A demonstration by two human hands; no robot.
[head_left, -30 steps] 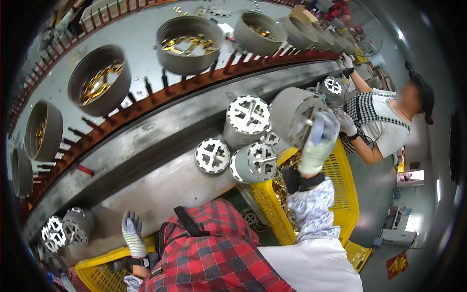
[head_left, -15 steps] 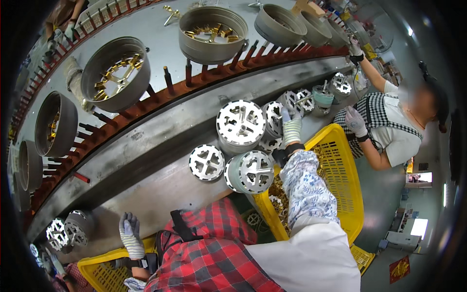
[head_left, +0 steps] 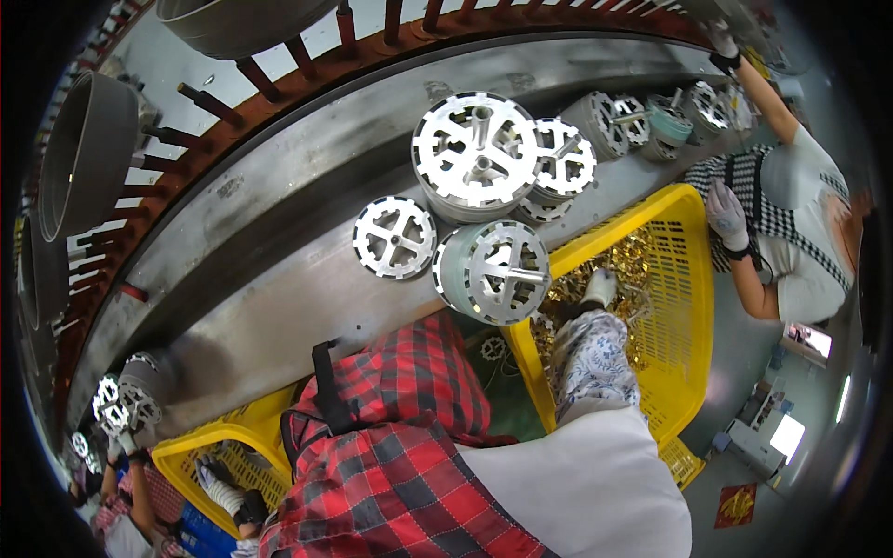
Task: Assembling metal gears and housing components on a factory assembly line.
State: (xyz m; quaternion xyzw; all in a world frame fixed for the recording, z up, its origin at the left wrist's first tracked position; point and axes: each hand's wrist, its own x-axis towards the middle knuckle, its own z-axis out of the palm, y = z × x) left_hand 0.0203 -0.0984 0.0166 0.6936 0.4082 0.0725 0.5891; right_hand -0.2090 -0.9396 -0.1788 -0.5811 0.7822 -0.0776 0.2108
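My right hand, in a pale glove, reaches down into the yellow basket on the right, among a heap of small gold-coloured metal pieces. Its fingers are too hidden to show whether they grip any of them. My left hand, gloved too, is low at the left over another yellow basket, its fingers stretched out and holding nothing. In front of me on the metal bench stand stacks of round slotted metal discs, the tallest a silver stack, with a shorter stack nearer and a single disc beside it.
Behind the bench runs a curved red rail with upright pegs and large grey drums. A co-worker in a checked apron stands at the right. More disc stacks sit at the far left, near another person's hands.
My right hand has come back from the disc stacks down into the right basket. My left hand has lowered toward the left basket. The view has shifted, with drums moving up and left.
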